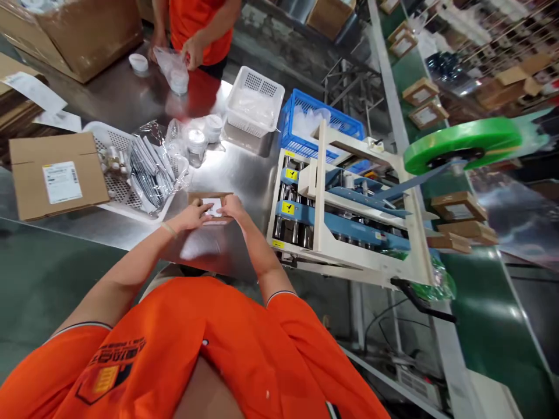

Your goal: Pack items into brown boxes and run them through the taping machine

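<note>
A small brown cardboard box (210,195) lies open on the metal table near its front edge. Inside it, or on top of it, is a white card (212,207) with a small dark mark. My left hand (193,215) is at the left side of the box, its fingers bent onto the card's left edge. From the right, my right hand (231,206) has its fingers closed at the card's right edge and the box's side. Both hands touch the card, and the fingers partly cover the box.
A white basket (152,219) with packets and a flattened carton (56,174) lie left. Bagged jars (196,141), a white crate (244,78) and a blue crate (356,125) stand beyond. The taping machine (321,218) is right. Across the table, a person (196,29) holds a bag.
</note>
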A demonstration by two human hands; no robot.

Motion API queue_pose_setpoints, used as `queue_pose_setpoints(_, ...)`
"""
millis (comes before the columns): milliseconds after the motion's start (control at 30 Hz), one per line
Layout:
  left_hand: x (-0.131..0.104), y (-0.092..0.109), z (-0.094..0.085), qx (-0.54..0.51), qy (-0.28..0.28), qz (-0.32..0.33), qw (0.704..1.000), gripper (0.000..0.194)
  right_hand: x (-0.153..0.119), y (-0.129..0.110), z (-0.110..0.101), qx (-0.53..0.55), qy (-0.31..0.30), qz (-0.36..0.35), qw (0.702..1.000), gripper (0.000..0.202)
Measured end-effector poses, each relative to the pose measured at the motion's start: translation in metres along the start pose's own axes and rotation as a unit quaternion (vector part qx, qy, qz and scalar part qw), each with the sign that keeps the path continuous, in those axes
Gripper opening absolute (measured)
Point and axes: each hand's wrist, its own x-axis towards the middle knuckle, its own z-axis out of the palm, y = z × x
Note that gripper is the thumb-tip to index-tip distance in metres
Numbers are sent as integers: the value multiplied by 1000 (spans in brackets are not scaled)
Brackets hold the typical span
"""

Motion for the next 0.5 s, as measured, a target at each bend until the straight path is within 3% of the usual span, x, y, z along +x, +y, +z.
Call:
queue_pose_setpoints(133,-2,6,4,28,-44,13,999,56,-13,15,-19,12,32,0,999,22)
queue_pose_setpoints(233,2,9,0,38,-69,9,997,57,-20,24,-28,11,29,-28,999,35)
queue_pose_setpoints(500,12,22,-4,114,-121,-8,986,77,-25,24,-22,-33,-1,-83,996,45)
